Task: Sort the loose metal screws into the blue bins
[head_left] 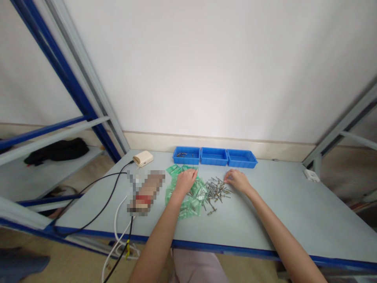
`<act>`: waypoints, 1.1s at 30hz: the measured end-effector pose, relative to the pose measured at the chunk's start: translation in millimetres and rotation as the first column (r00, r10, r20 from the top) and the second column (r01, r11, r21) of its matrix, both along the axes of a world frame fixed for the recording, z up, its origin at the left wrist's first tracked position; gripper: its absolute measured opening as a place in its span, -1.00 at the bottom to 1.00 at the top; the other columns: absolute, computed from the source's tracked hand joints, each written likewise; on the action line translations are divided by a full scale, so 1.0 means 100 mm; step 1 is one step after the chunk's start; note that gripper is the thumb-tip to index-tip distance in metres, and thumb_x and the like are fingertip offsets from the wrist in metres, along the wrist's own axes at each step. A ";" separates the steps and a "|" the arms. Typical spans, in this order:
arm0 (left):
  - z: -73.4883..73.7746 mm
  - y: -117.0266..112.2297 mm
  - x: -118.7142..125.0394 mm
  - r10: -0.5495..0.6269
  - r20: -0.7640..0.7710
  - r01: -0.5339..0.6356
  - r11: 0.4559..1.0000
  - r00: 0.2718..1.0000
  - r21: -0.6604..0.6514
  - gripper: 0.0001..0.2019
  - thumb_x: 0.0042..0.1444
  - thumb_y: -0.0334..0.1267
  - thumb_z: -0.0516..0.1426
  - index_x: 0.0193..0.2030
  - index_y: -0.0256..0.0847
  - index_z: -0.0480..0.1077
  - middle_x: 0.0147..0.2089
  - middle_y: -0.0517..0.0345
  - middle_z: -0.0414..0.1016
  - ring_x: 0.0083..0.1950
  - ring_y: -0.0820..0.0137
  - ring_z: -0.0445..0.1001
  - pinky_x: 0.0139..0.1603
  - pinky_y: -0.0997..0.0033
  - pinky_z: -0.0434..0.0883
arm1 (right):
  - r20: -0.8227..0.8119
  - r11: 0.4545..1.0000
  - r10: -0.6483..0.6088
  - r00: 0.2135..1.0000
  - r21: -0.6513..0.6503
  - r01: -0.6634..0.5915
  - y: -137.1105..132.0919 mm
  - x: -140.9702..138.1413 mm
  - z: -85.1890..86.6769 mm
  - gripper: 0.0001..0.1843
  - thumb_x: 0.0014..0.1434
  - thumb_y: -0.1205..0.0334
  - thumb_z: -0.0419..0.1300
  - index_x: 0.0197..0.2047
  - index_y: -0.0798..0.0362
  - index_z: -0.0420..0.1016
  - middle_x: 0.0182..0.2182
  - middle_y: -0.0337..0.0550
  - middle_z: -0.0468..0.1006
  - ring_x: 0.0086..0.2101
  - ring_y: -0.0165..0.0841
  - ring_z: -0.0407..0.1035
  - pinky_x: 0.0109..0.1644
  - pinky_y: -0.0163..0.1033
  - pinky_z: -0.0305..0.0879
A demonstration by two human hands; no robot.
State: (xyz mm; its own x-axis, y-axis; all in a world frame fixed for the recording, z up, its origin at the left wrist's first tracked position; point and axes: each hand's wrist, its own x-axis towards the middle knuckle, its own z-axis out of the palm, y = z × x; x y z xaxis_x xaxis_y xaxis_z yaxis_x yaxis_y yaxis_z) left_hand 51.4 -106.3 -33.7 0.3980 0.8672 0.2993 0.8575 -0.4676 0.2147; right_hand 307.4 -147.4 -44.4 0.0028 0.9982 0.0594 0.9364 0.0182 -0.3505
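My left hand is over a heap of green plastic bags, its fingers drawn together near the far side of the heap. Small metal pieces show through several of the bags. Right beside them lies a loose pile of small metal fasteners, thin and rod-like, perhaps bolts or rivets. At the pile's right edge my right hand has its thumb and fingers pinched together. Whatever either hand may hold is too small or hidden to make out.
Three blue bins stand in a row at the back: the left bin holds a few metal pieces, beside the middle bin and right bin. On the left lie a cream box-shaped device, a blurred-out object and cables.
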 end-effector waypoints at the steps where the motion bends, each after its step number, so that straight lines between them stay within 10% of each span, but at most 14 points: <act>1: 0.00 0.00 0.00 0.001 -0.004 -0.001 1.000 1.000 -0.001 -0.63 0.34 -0.20 -0.12 -0.33 -0.25 0.44 -0.30 0.05 0.53 -0.29 0.37 0.48 -0.31 0.47 0.25 | 0.004 1.000 -0.019 1.000 0.000 0.019 0.00 -0.01 0.00 -0.92 0.06 0.25 0.25 -0.42 -0.01 0.58 -0.23 -0.11 0.56 -0.11 -0.23 0.36 -0.08 -0.24 0.12; 13: -0.09 0.01 -0.02 -0.198 0.045 0.189 0.969 0.979 0.160 -0.73 0.28 -0.14 0.01 0.01 -0.21 0.34 -0.11 0.06 0.50 -0.10 0.38 0.47 -0.13 0.46 0.35 | -0.359 0.999 0.013 0.933 0.046 0.004 0.19 -0.44 0.08 -0.82 0.11 0.24 0.14 -0.35 0.05 0.58 -0.42 -0.16 0.62 -0.37 -0.35 0.48 -0.30 -0.34 0.23; 20: -0.15 0.03 -0.01 -0.259 -0.011 0.258 0.952 0.966 0.163 -0.73 0.33 -0.24 -0.07 -0.18 -0.23 0.43 -0.25 0.07 0.47 -0.20 0.39 0.46 -0.21 0.46 0.34 | -0.543 0.993 0.107 0.833 0.099 -0.063 0.34 -0.75 -0.03 -0.80 0.05 0.21 0.18 -0.33 0.10 0.60 -0.41 -0.11 0.63 -0.38 -0.33 0.48 -0.28 -0.30 0.31; 33: -0.10 0.01 0.01 -0.250 0.040 0.243 0.960 0.967 0.139 -0.74 0.33 -0.18 -0.08 -0.13 -0.23 0.39 -0.22 0.09 0.50 -0.17 0.41 0.47 -0.19 0.47 0.35 | -0.533 0.992 0.076 0.843 0.127 -0.010 0.24 -0.73 -0.04 -0.72 0.10 0.04 0.14 -0.39 0.03 0.59 -0.47 -0.19 0.60 -0.48 -0.36 0.38 -0.36 -0.30 0.19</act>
